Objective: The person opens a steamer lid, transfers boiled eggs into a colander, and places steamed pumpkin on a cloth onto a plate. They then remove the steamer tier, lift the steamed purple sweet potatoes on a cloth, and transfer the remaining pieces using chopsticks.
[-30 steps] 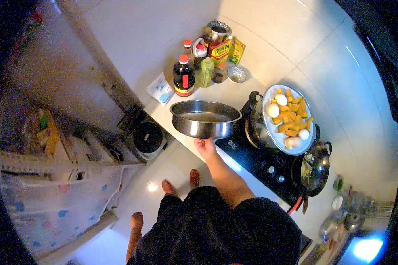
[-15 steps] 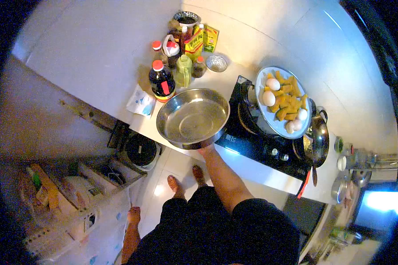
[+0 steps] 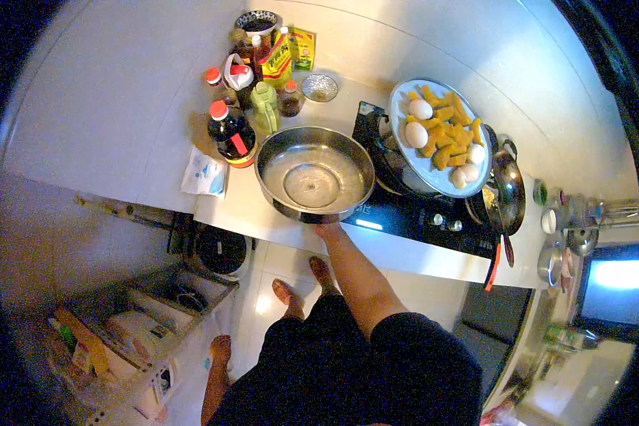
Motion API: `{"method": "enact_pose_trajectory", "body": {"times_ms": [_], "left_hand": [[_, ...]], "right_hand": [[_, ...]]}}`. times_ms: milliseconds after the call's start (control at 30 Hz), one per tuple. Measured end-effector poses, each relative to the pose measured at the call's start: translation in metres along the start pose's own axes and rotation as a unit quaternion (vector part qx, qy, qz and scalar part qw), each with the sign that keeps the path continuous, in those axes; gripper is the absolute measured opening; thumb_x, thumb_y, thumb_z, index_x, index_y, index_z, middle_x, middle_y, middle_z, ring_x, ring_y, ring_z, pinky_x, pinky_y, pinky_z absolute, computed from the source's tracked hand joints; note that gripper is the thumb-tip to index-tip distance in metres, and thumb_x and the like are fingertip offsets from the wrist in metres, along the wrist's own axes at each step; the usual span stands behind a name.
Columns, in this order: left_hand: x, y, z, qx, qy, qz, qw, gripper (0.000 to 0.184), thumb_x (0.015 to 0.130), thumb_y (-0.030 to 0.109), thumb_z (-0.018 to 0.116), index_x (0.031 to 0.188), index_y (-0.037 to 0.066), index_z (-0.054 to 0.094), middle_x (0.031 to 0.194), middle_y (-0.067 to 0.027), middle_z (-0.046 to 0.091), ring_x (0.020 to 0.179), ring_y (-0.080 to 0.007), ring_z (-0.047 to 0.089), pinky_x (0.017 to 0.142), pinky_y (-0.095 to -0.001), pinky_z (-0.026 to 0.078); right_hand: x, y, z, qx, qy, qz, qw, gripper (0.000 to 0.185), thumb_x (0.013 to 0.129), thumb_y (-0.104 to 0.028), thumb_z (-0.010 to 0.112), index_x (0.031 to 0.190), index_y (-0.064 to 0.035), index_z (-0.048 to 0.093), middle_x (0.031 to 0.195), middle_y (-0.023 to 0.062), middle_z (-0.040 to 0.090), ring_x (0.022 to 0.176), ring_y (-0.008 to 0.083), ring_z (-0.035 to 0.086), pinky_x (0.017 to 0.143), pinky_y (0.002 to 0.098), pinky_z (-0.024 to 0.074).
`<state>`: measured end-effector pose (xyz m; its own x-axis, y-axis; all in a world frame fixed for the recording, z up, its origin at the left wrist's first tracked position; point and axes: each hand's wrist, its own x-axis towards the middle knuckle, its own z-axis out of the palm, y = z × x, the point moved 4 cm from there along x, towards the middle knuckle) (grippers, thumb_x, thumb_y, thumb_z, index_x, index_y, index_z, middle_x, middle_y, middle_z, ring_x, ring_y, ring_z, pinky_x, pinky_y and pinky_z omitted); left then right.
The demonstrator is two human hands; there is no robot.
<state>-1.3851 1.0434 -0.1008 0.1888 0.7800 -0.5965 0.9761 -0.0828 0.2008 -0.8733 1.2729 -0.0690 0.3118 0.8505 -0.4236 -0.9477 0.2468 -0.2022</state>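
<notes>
One hand of mine, the right hand, closes at the near underside of the steel basin, mid-frame; my fingers are mostly hidden beneath it. The basin looks stiff, thin-walled and fairly light for its width, its smooth metal probably slippery if wet. One-sided support may let it tip, so opposite sides of the rim seem the steadier hold. My left hand hangs lower left; I can't tell how far its grip is closed. Beyond the basin, on the worktop, stand a red-capped bottle and green bottle, upper left. Right of centre, a plate carries eggs and orange pieces, by the black stove.
</notes>
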Motion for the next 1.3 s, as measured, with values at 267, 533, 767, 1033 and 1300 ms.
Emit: {"method": "enact_pose_trajectory", "body": {"times_ms": [267, 533, 767, 1033, 1300], "left_hand": [[0.011, -0.019, 0.023, -0.089, 0.031, 0.039, 0.995, 0.02, 0.071, 0.02, 0.056, 0.084, 0.007, 0.063, 0.087, -0.0113, 0.061, 0.084, -0.0261, 0.057, 0.075, -0.0344, 0.046], [0.012, -0.01, 0.017, 0.003, -0.003, 0.058, 0.998, 0.015, 0.074, 0.014, 0.052, 0.082, 0.008, 0.063, 0.087, -0.0098, 0.062, 0.081, -0.026, 0.058, 0.07, -0.0359, 0.048], [0.026, -0.027, 0.035, -0.004, 0.135, 0.203, 0.97, 0.016, 0.074, 0.015, 0.051, 0.082, 0.006, 0.062, 0.088, -0.0089, 0.062, 0.082, -0.0259, 0.057, 0.073, -0.0389, 0.047], [0.098, -0.051, 0.066, 0.107, 0.055, 0.237, 0.964, 0.018, 0.079, 0.02, 0.047, 0.08, 0.007, 0.06, 0.08, -0.0113, 0.06, 0.076, -0.0302, 0.057, 0.068, -0.0415, 0.047], [0.189, -0.048, 0.072, 0.071, 0.019, 0.195, 0.978, 0.013, 0.079, 0.022, 0.051, 0.081, 0.011, 0.058, 0.074, -0.011, 0.059, 0.066, -0.0273, 0.057, 0.055, -0.0408, 0.045]], "right_hand": [[0.006, 0.006, -0.001, -0.013, 0.013, -0.062, 0.998, 0.032, 0.081, -0.024, 0.058, 0.108, -0.0093, 0.05, 0.103, 0.0044, 0.058, 0.092, 0.0193, 0.056, 0.075, 0.0297, 0.0492], [-0.004, 0.011, -0.031, -0.014, 0.099, -0.115, 0.988, 0.033, 0.081, -0.025, 0.058, 0.108, -0.0086, 0.05, 0.097, 0.0038, 0.058, 0.083, 0.0175, 0.056, 0.064, 0.0255, 0.0498], [0.022, 0.001, -0.118, -0.332, -0.016, -0.118, 0.936, 0.028, 0.086, -0.018, 0.052, 0.109, -0.0038, 0.048, 0.083, 0.0036, 0.054, 0.064, 0.0127, 0.048, 0.053, 0.0195, 0.0437], [-0.115, -0.039, -0.032, -0.148, 0.092, -0.046, 0.984, 0.034, 0.087, -0.009, 0.043, 0.117, 0.005, 0.038, 0.102, 0.0189, 0.051, 0.09, 0.0261, 0.053, 0.077, 0.0315, 0.0482], [-0.268, -0.108, -0.044, -0.25, 0.156, 0.0, 0.956, 0.042, 0.084, -0.024, 0.051, 0.117, -0.0001, 0.042, 0.105, 0.0175, 0.052, 0.092, 0.0286, 0.054, 0.082, 0.0356, 0.0461]]}}
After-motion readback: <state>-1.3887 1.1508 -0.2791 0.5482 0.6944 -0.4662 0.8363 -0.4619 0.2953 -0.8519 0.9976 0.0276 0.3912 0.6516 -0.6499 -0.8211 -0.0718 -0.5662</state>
